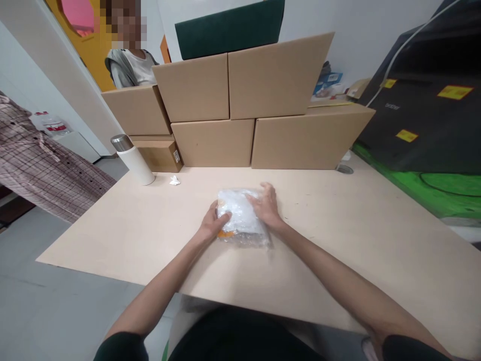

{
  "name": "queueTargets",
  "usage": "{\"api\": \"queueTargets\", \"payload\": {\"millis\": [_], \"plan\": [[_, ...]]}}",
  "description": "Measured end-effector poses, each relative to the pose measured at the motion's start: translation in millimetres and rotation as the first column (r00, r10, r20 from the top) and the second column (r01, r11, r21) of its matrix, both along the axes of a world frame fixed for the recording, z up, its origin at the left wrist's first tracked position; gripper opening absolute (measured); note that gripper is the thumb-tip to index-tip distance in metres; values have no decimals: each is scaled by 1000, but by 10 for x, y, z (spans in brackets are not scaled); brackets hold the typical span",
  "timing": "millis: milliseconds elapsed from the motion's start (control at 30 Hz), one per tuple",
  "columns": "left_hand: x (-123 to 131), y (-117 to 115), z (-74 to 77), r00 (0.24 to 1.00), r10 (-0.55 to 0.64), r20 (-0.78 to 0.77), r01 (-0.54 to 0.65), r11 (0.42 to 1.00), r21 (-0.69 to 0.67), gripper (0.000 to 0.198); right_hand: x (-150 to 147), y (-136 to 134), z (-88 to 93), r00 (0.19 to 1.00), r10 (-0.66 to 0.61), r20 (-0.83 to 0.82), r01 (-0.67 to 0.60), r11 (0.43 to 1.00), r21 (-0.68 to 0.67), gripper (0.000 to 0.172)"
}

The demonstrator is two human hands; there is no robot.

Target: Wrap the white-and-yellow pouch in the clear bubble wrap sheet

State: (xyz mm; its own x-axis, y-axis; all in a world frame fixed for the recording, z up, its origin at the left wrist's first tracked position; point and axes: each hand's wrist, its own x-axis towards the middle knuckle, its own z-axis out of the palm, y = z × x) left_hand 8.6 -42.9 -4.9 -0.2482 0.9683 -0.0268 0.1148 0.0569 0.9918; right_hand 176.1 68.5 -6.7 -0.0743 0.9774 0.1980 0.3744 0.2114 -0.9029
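A package in clear, shiny plastic wrap point(242, 213) lies on the pale wooden table, with a patch of orange at its lower left corner. My left hand point(214, 219) grips its left edge, thumb on top and the other fingers partly hidden at the side. At the package's upper right is my right hand point(266, 203), its thumb on the wrap and its other fingers curled along the right edge.
Cardboard boxes point(212, 143) are stacked along the table's point(112, 235) back, topped by a dark green box point(231, 31). A white bottle point(136, 163) and a crumpled scrap point(175, 180) are at back left. One person point(137, 67) is behind the boxes, another in checked clothing point(45, 160) at left.
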Motion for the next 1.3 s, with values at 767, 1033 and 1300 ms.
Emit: {"api": "queueTargets", "payload": {"millis": [767,1033,1300], "plan": [[-328,37,-209,177,-151,-973,520,853,-38,91,346,-112,-238,588,411,697,-670,729,136,77],[-351,38,-132,228,-231,-946,528,846,-79,88,340,-86,-249,572,403,715,-667,736,118,76],[91,260,224,225,-58,-973,241,971,-2,47,238,-100,-99,462,369,806,-706,703,83,69]]}}
